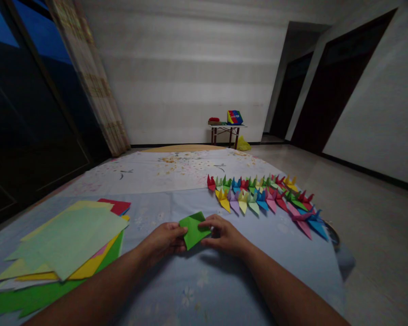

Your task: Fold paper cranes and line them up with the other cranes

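Note:
A small folded piece of green origami paper (194, 232) is held just above the cloth, between both hands. My left hand (170, 237) pinches its left corner with thumb and fingers. At the right edge, my right hand (222, 234) has its index finger on the paper's face and its thumb near the lower edge; the other fingers are curled. Some of the fingers behind the paper are hidden. To the left lies a loose pile of coloured paper sheets (75, 240), pale green on top. Rows of folded paper cranes (258, 197) stand to the right.
A floral light-blue cloth (190, 290) covers the table, with a white patterned stretch (149, 174) beyond. By the far wall, a small table (221, 127) carries a colourful box (234, 117). A yellow bag (244, 144) sits on the floor. A stool-like object shows past the right edge.

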{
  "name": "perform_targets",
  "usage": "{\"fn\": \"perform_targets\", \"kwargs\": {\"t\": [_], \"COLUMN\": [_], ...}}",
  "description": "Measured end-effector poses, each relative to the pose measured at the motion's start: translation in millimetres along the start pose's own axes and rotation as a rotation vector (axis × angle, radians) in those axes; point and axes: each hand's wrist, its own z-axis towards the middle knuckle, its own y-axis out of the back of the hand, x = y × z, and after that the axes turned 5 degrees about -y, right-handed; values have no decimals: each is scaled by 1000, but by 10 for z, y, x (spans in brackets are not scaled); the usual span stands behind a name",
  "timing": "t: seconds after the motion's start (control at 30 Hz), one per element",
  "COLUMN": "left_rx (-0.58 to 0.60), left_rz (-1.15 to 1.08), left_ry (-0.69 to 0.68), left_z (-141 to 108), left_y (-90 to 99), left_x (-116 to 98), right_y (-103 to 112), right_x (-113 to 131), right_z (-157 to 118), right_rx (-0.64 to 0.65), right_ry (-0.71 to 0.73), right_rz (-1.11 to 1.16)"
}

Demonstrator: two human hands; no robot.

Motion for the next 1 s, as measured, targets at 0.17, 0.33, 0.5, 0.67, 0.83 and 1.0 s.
{"fn": "perform_targets", "kwargs": {"t": [0.17, 0.33, 0.5, 0.67, 0.83, 1.0], "left_rx": [-39, -37, -32, -51, -80, -118], "left_rz": [-13, -49, -97, -147, -188, -188], "left_ry": [-74, -130, -158, -182, -212, -228], "left_z": [91, 173, 195, 216, 243, 257], "left_y": [-35, -72, -31, 0, 9, -1], "left_x": [59, 116, 136, 138, 133, 133], "right_y": [31, 66, 75, 93, 82, 75], "right_x": [-6, 53, 145, 240, 249, 205], "right_z": [16, 14, 36, 187, 299, 316], "right_rx": [-115, -281, -267, -107, -44, -106], "right_ry": [155, 299, 319, 328, 311, 287], "right_rz": [-249, -617, -880, -953, -874, -739]}}
